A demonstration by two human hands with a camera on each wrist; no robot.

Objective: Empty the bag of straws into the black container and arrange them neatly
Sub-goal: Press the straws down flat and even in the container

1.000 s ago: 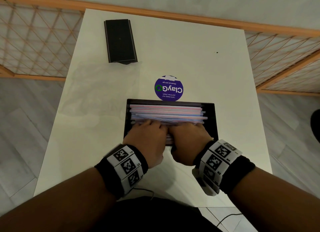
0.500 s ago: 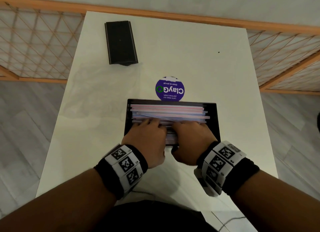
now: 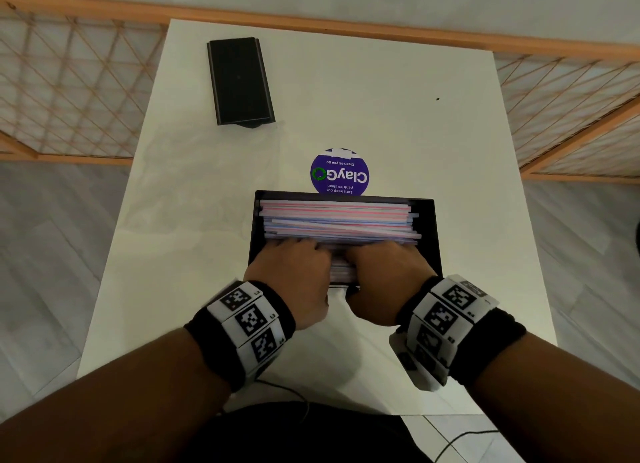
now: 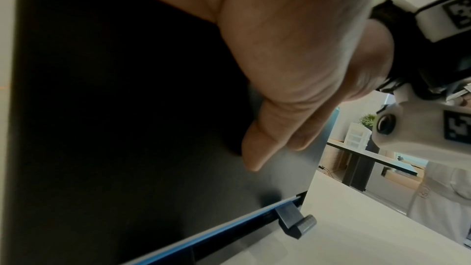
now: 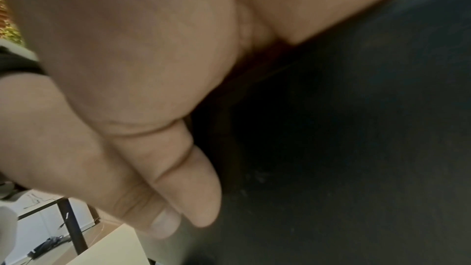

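Observation:
A black container (image 3: 437,234) stands at the middle of the white table, filled with pink, blue and white straws (image 3: 336,216) lying left to right. My left hand (image 3: 291,265) and right hand (image 3: 384,268) sit side by side at its near wall, fingers reaching over the rim and pressing down on the nearest straws. In the wrist views the left thumb (image 4: 257,148) and right thumb (image 5: 193,188) lie straight against the dark outer wall (image 4: 127,128). The fingertips are partly hidden among the straws. An empty clear bag (image 3: 207,171) lies flat to the left.
A black lid (image 3: 240,81) lies at the far left of the table (image 3: 415,133). A purple round sticker (image 3: 339,177) sits just behind the container. Wooden lattice rails (image 3: 69,81) flank the table on both sides. A clip (image 4: 295,223) juts from the container's base.
Both hands stay in place on the near straws. Only the head view has shifted slightly.

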